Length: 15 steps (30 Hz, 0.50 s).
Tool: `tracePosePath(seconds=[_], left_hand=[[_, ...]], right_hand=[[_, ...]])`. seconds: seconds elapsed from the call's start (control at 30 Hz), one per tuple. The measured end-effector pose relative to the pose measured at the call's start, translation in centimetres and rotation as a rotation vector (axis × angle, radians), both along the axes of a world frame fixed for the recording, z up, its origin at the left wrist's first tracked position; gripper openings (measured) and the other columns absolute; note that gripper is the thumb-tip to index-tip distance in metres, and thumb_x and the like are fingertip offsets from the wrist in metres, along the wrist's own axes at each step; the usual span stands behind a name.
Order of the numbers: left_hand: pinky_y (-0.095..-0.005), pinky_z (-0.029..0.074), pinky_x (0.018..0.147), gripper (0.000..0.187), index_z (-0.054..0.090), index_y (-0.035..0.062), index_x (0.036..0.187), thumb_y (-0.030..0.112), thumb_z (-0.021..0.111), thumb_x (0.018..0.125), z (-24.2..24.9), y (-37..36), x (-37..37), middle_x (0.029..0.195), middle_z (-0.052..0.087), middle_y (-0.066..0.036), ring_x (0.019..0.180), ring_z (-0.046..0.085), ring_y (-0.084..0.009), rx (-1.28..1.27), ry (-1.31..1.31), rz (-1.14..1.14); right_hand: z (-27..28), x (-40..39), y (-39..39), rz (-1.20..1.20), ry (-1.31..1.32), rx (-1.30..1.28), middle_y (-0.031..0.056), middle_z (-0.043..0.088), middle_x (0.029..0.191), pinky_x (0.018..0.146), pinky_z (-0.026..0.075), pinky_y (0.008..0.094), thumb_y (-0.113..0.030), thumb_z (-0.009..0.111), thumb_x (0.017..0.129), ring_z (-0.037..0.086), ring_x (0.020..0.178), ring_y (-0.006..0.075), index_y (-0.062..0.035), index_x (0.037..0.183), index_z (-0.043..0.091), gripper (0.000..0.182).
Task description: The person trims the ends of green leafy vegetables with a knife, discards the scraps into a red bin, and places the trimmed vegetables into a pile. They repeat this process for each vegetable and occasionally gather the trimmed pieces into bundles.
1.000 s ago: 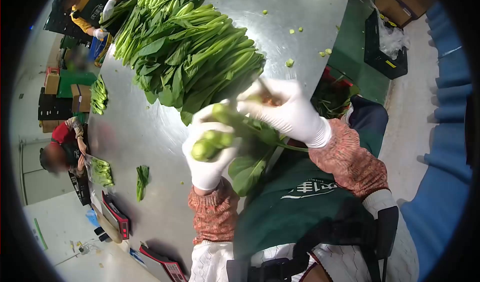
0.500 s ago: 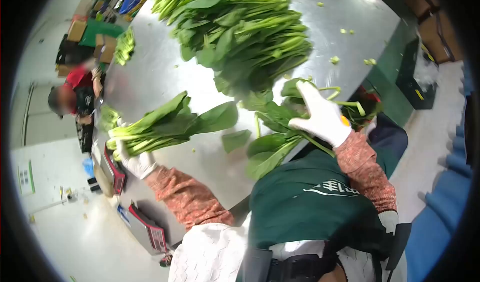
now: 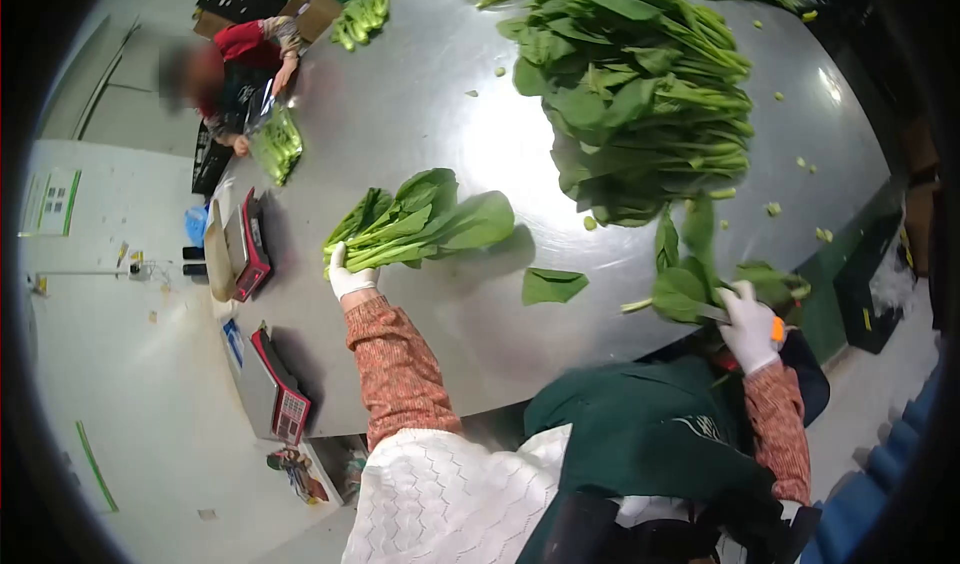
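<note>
My left hand (image 3: 352,282), in a white glove, is closed around the stem ends of a bunch of leafy greens (image 3: 425,226), its leaves pointing right over the metal table. At the table's near right edge, my gloved right hand (image 3: 748,329) is closed on a small knife (image 3: 714,312); an orange part shows at the hand's other side. Loose leaves (image 3: 682,292) lie beside and partly under that hand. Between the hands is a single cut leaf (image 3: 553,286). A large pile of greens (image 3: 650,104) lies farther back.
Two red-edged scales (image 3: 252,249) (image 3: 278,389) stand along the left edge of the metal table (image 3: 440,94). Across it, a person (image 3: 250,74) handles bagged greens (image 3: 276,144). Small stem pieces (image 3: 772,209) are scattered at right. A black crate (image 3: 868,294) stands beyond the right edge.
The view has shifted, with the pile now farther right. My right hand has gone from spread fingers over the loose leaves to a closed grip at the table edge. My left hand still holds the bunch.
</note>
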<state>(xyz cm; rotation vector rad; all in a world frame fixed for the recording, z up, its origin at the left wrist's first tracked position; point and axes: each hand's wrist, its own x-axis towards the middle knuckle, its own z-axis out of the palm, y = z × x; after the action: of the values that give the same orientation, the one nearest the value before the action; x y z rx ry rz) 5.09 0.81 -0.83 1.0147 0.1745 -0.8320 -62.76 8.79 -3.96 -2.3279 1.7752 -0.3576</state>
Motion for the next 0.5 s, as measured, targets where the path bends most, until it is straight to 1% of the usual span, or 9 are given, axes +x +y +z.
tracePosePath(seconds=[0.03, 0.13, 0.17, 0.2, 0.23, 0.33, 0.37, 0.47, 0.5], left_hand=[[-0.0653, 0.038, 0.103, 0.035, 0.061, 0.0075, 0.121, 0.021, 0.065, 0.089, -0.9, 0.1, 1.6, 0.132, 0.061, -0.013, 0.123, 0.054, -0.0396, 0.039, -0.025, 0.06], [-0.0644, 0.04, 0.102, 0.037, 0.06, 0.0081, 0.123, 0.024, 0.063, 0.09, -3.1, 0.1, 6.8, 0.132, 0.061, -0.013, 0.124, 0.053, -0.0403, 0.112, -0.108, 0.111], [-0.0636, 0.04, 0.101, 0.039, 0.06, 0.0091, 0.123, 0.03, 0.062, 0.09, -2.2, -0.3, 7.6, 0.131, 0.061, -0.015, 0.123, 0.053, -0.0396, 0.111, -0.064, 0.068], [-0.0612, 0.042, 0.098, 0.049, 0.058, 0.0109, 0.126, 0.038, 0.068, 0.087, -1.8, -0.4, 8.3, 0.133, 0.059, -0.012, 0.122, 0.053, -0.037, 0.143, -0.059, 0.088], [-0.0613, 0.041, 0.099, 0.055, 0.056, 0.0116, 0.128, 0.043, 0.069, 0.085, 0.2, -0.3, 5.9, 0.133, 0.059, -0.011, 0.124, 0.051, -0.0366, 0.281, -0.084, 0.046], [-0.0605, 0.038, 0.104, 0.073, 0.053, 0.0118, 0.135, 0.056, 0.071, 0.081, -0.7, 0.4, 6.2, 0.139, 0.055, -0.007, 0.13, 0.045, -0.0366, 0.581, 0.037, 0.003], [-0.0598, 0.04, 0.105, 0.072, 0.049, 0.0101, 0.14, 0.052, 0.069, 0.085, -1.0, 0.7, 6.2, 0.145, 0.049, -0.009, 0.132, 0.043, -0.0391, 0.506, 0.103, -0.004], [-0.0596, 0.044, 0.103, 0.066, 0.046, 0.0069, 0.141, 0.042, 0.069, 0.089, -1.9, 0.7, 7.6, 0.148, 0.044, -0.012, 0.134, 0.042, -0.0406, 0.354, 0.136, -0.168], [-0.0609, 0.047, 0.101, 0.058, 0.045, 0.0044, 0.14, 0.03, 0.067, 0.093, -2.0, -0.3, 8.3, 0.146, 0.044, -0.019, 0.132, 0.043, -0.0427, 0.351, 0.174, -0.081]], right_hand=[[-0.7, -1.8, 0.3, -0.044, -0.051, -0.057, 0.0076, 0.061, 0.104, 0.064, 0.053, 0.0427, 0.0, 0.071, 0.065, 0.065, 0.072, 0.0322, -0.0131, 0.104, 0.066, 0.042], [-2.9, -7.7, 1.7, -0.226, -0.046, -0.023, 0.0087, 0.061, 0.106, 0.069, 0.053, 0.0453, 0.003, 0.068, 0.07, 0.065, 0.08, 0.0374, -0.01, 0.11, 0.064, 0.042], [-2.8, -8.4, 2.0, -0.284, -0.039, 0.008, 0.0088, 0.061, 0.111, 0.072, 0.054, 0.0441, 0.002, 0.068, 0.071, 0.066, 0.085, 0.037, -0.0092, 0.114, 0.062, 0.045], [-2.6, -8.7, 2.3, -0.344, -0.028, 0.04, 0.009, 0.061, 0.115, 0.074, 0.055, 0.0428, 0.001, 0.068, 0.072, 0.066, 0.09, 0.0367, -0.0084, 0.118, 0.061, 0.048], [-2.4, -8.6, 2.7, -0.358, -0.033, 0.039, 0.009, 0.06, 0.12, 0.077, 0.055, 0.0419, 0.0, 0.069, 0.073, 0.066, 0.095, 0.0363, -0.0088, 0.122, 0.06, 0.051], [-2.5, -7.6, 2.9, -0.417, -0.074, 0.035, 0.0091, 0.056, 0.135, 0.086, 0.054, 0.0394, -0.002, 0.07, 0.075, 0.064, 0.108, 0.0352, -0.01, 0.131, 0.056, 0.058], [-2.8, -7.1, 3.0, -0.441, -0.093, 0.044, 0.0093, 0.054, 0.139, 0.089, 0.053, 0.0386, -0.003, 0.071, 0.076, 0.062, 0.112, 0.0347, -0.0105, 0.134, 0.055, 0.06], [-3.5, -6.6, 4.1, -0.498, -0.097, 0.095, 0.0121, 0.048, 0.148, 0.096, 0.051, 0.0375, -0.007, 0.072, 0.079, 0.058, 0.122, 0.0347, -0.013, 0.143, 0.049, 0.068], [-3.7, -6.5, 4.3, -0.52, -0.098, 0.106, 0.0127, 0.048, 0.148, 0.097, 0.05, 0.0376, -0.006, 0.072, 0.079, 0.058, 0.122, 0.035, -0.0135, 0.144, 0.048, 0.07]])
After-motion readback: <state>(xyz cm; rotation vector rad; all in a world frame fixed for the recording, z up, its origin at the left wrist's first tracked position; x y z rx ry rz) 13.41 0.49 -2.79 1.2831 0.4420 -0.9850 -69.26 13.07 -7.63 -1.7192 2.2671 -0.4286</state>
